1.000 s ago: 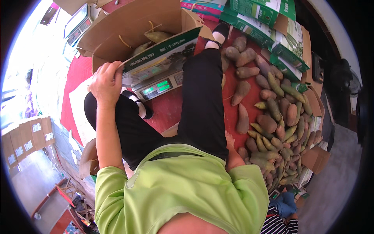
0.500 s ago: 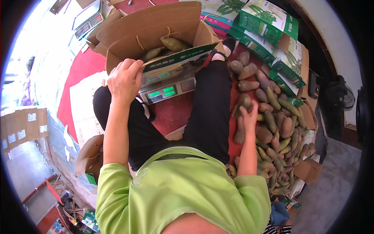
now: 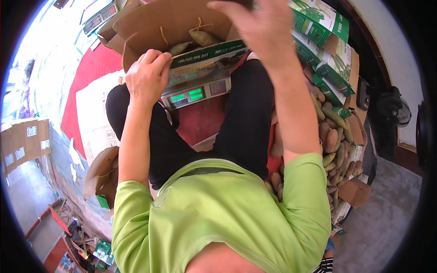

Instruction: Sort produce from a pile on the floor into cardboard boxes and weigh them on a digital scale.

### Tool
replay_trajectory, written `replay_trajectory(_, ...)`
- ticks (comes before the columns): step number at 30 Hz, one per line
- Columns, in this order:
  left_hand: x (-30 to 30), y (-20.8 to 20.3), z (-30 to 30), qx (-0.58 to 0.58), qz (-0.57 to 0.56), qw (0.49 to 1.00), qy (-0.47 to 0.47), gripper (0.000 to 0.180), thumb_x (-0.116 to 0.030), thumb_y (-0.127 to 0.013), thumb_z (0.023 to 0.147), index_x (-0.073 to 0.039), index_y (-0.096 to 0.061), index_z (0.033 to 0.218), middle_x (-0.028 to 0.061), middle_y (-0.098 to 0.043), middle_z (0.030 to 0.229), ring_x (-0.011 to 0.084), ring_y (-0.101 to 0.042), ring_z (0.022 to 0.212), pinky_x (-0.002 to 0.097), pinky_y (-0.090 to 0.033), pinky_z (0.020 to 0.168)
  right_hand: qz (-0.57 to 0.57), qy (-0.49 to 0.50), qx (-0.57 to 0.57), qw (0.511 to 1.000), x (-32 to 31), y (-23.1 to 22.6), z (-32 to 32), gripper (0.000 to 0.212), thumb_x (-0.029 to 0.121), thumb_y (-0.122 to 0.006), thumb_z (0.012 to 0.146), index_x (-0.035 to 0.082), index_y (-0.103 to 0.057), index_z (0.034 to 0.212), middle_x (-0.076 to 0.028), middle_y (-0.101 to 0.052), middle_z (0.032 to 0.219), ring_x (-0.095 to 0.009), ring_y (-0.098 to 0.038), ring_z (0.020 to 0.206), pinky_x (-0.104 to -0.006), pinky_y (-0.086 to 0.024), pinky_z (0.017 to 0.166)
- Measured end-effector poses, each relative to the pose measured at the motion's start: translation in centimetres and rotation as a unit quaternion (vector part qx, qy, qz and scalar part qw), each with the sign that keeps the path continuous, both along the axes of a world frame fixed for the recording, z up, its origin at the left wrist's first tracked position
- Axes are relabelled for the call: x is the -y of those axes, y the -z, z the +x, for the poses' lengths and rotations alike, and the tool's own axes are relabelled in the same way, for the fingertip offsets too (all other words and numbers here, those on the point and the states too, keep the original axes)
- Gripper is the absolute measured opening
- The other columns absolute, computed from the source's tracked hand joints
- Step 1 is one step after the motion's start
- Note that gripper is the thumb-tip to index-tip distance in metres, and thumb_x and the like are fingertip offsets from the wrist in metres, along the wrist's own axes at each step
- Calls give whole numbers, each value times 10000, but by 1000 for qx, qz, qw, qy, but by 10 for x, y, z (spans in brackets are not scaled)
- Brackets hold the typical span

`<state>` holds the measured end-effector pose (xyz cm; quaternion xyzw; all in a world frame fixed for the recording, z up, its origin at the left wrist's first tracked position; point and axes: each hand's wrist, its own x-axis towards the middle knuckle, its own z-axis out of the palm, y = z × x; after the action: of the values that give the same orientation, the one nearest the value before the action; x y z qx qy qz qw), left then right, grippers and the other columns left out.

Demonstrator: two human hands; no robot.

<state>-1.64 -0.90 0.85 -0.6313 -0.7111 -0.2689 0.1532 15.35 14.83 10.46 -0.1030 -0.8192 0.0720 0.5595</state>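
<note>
Carton [image 3: 200, 66] of brown, green-printed cardboard stands at upper centre, apparently on a grey digital scale [image 3: 195, 96], its rim pinched by the left hand [image 3: 146, 78]. The right hand [image 3: 265, 32], blurred, spreads its thumb; its grip I cannot tell. Tugging that rim could tip the carton.

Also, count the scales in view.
2: the green-lit scale by the open box, and the far scale at the picture's upper left. More may be hidden.

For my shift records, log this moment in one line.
left hand: gripping box rim; right hand: at box's right end, grasp unclear; vegetables: inside box; scale: lit green
</note>
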Motion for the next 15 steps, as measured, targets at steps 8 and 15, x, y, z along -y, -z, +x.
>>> replay_trajectory(8,0,2,-2,-4,7,1000,8,54,-181,-664,790,-146,-666,831,-8,-586,784,196,-617,735,327,-490,626,-113,0,179,977,16,53,-26,461,161,-697,760,84,-536,1186,-123,-596,1046,-300,-558,1000,-407,-439,864)
replay_trajectory(15,1,0,-1,7,-6,1000,-9,61,-190,-673,785,-143,-667,823,-16,-596,775,191,-619,746,336,-487,639,-454,75,-11,888,13,116,105,203,70,-630,838,20,-638,1035,-74,-655,959,-145,-616,930,-269,-473,815)
